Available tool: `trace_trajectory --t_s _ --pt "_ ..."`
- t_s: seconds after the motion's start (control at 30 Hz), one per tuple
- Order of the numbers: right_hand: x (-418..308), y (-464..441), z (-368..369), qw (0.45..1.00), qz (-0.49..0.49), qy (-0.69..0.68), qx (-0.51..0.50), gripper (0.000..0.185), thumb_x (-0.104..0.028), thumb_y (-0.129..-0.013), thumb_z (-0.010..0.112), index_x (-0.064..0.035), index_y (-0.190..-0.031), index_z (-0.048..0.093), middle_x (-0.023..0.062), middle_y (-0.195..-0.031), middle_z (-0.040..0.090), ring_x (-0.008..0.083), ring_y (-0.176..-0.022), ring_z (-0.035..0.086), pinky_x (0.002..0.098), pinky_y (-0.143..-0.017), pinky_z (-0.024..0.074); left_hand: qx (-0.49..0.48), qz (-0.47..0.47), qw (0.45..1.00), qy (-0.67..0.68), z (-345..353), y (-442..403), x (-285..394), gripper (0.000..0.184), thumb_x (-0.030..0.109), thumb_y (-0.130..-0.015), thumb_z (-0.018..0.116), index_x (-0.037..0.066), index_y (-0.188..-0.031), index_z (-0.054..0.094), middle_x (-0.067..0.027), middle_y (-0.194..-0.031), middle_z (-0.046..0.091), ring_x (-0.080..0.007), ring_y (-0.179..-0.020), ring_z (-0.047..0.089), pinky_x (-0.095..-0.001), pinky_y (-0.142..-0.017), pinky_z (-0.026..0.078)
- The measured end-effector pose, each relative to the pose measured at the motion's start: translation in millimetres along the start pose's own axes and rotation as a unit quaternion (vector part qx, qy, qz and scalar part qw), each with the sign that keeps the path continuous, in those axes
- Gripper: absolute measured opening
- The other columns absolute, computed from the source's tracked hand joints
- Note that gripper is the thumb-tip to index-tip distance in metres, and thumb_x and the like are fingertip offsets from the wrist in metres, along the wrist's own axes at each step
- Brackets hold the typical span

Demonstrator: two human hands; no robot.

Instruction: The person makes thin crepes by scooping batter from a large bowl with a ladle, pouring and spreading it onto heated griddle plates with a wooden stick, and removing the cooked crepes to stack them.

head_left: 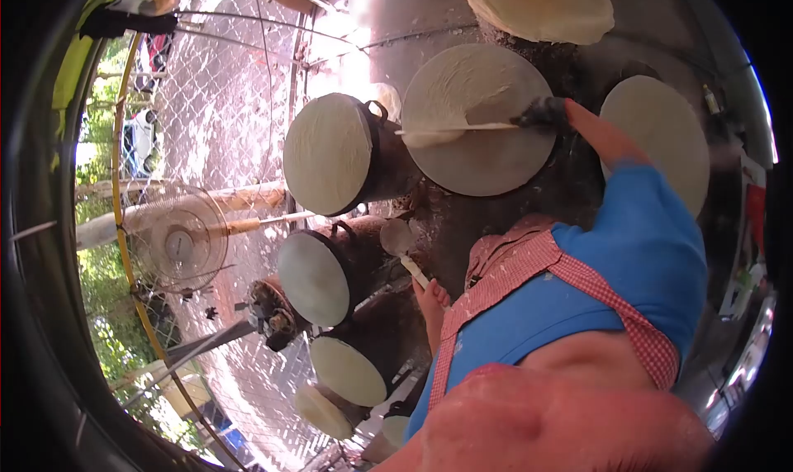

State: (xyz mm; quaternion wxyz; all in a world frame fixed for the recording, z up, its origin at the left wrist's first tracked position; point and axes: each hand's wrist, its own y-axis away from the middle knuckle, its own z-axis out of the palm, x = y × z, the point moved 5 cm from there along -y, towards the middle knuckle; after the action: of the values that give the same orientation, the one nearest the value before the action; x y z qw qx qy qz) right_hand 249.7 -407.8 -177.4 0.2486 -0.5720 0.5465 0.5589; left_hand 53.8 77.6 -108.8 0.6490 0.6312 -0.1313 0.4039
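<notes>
My right hand (541, 113), in a dark glove, is closed on a long, thin spreader (458, 131). The spreader lies across a large round griddle (504, 162) on which pale batter (450, 80) is smeared in a thin layer over part of the surface. My left hand (433, 297) is lower in the view, its fingers wrapped round the pale handle of a ladle (396, 237). The ladle's round bowl is beside a drum-shaped stove, apart from the batter.
More round griddles on drums stand around: one coated pale (328, 154), a bare-looking one (314, 278), and another (652, 133) behind my right arm. A stack of thin flatbreads (541, 8) sits at the top. A fan (178, 242) and a wire fence (219, 84) are on the left.
</notes>
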Motion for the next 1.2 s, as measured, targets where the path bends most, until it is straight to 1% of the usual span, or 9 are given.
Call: trace_trajectory --t_s 0.23,0.33,0.37,0.53,0.6,0.73,0.8,1.0,1.2 --pt "-53 -33 -31 0.989 0.127 -0.070 -0.013 0.034 -0.013 -0.074 0.057 -0.0069 -0.107 0.055 0.0089 -0.105 0.055 0.0194 -0.080 0.055 0.0287 -0.072 0.0435 0.004 0.000 0.999 0.034 -13 14 -9 0.055 0.000 -0.080 0.043 0.026 -0.125 0.022 0.0001 -0.054 0.029 -0.0083 -0.036 0.028 -0.0222 -0.031 0.024" --pt "-62 -43 -18 0.961 -0.130 0.212 -0.119 0.035 -0.010 -0.074 0.054 -0.0056 -0.109 0.053 0.0128 -0.109 0.054 0.0243 -0.084 0.056 0.0308 -0.075 0.0444 0.024 -0.015 0.999 0.026 -20 22 -10 0.053 0.001 -0.080 0.043 0.025 -0.123 0.024 0.0005 -0.054 0.029 -0.0081 -0.036 0.028 -0.0219 -0.031 0.024" --pt "-63 -31 0 0.807 -0.350 0.442 -0.177 0.033 -0.009 -0.075 0.053 -0.0039 -0.108 0.052 0.0153 -0.109 0.054 0.0273 -0.084 0.056 0.0319 -0.075 0.0448 0.034 -0.017 0.998 0.039 -22 24 -10 0.053 0.001 -0.080 0.043 0.025 -0.123 0.024 0.0006 -0.054 0.029 -0.0080 -0.036 0.029 -0.0217 -0.031 0.024" --pt "20 8 -44 0.933 -0.190 0.193 -0.238 0.036 -0.012 -0.078 0.047 -0.0025 -0.113 0.047 0.0186 -0.101 0.055 0.0291 -0.087 0.057 0.0350 -0.075 0.0452 0.040 -0.016 0.997 0.062 -29 30 -26 0.050 0.002 -0.081 0.043 0.023 -0.122 0.025 0.0008 -0.054 0.029 -0.0075 -0.037 0.029 -0.0211 -0.030 0.025" --pt "-9 9 -43 0.762 -0.372 0.514 -0.131 0.034 -0.017 -0.079 0.048 -0.0031 -0.110 0.051 0.0202 -0.094 0.056 0.0286 -0.083 0.058 0.0362 -0.073 0.0455 0.033 -0.010 0.997 0.065 -34 39 -26 0.046 0.002 -0.081 0.043 0.022 -0.119 0.027 0.0009 -0.054 0.029 -0.0074 -0.036 0.029 -0.0207 -0.030 0.024" --pt "-83 -29 -27 0.958 -0.155 0.205 -0.126 0.035 -0.010 -0.071 0.051 -0.0005 -0.104 0.054 0.0200 -0.092 0.056 0.0304 -0.080 0.057 0.0383 -0.069 0.0449 0.027 -0.041 0.995 0.091 -38 47 -29 0.043 0.001 -0.081 0.042 0.022 -0.116 0.029 0.0008 -0.054 0.029 -0.0075 -0.036 0.029 -0.0207 -0.030 0.024" --pt "-59 -31 -4 0.731 -0.509 0.411 -0.195 0.037 -0.008 -0.070 0.052 -0.0020 -0.107 0.053 0.0175 -0.091 0.057 0.0303 -0.079 0.056 0.0387 -0.066 0.0447 0.016 -0.047 0.994 0.094 -52 50 -21 0.043 0.001 -0.081 0.042 0.022 -0.115 0.029 0.0008 -0.054 0.029 -0.0075 -0.036 0.029 -0.0207 -0.030 0.024" --pt "-51 237 -43 0.882 0.405 0.241 0.012 0.030 -0.031 -0.084 0.047 -0.0092 -0.068 0.060 0.0035 -0.049 0.050 0.0108 -0.036 0.046 0.0270 -0.034 0.0357 -0.047 -0.089 0.993 0.063 -107 22 -25 0.045 0.002 -0.079 0.044 0.023 -0.116 0.029 0.0004 -0.054 0.029 -0.0086 -0.035 0.029 -0.0217 -0.028 0.023" --pt "-3 340 129 0.885 0.146 0.154 0.415 0.021 -0.023 -0.079 0.052 -0.0061 -0.088 0.061 0.0097 -0.061 0.056 0.0184 -0.052 0.055 0.0327 -0.050 0.0436 -0.158 -0.190 0.963 0.109 -152 -29 -29 0.036 0.003 -0.080 0.046 0.024 -0.106 0.033 0.0015 -0.050 0.029 -0.0074 -0.031 0.027 -0.0213 -0.024 0.025"
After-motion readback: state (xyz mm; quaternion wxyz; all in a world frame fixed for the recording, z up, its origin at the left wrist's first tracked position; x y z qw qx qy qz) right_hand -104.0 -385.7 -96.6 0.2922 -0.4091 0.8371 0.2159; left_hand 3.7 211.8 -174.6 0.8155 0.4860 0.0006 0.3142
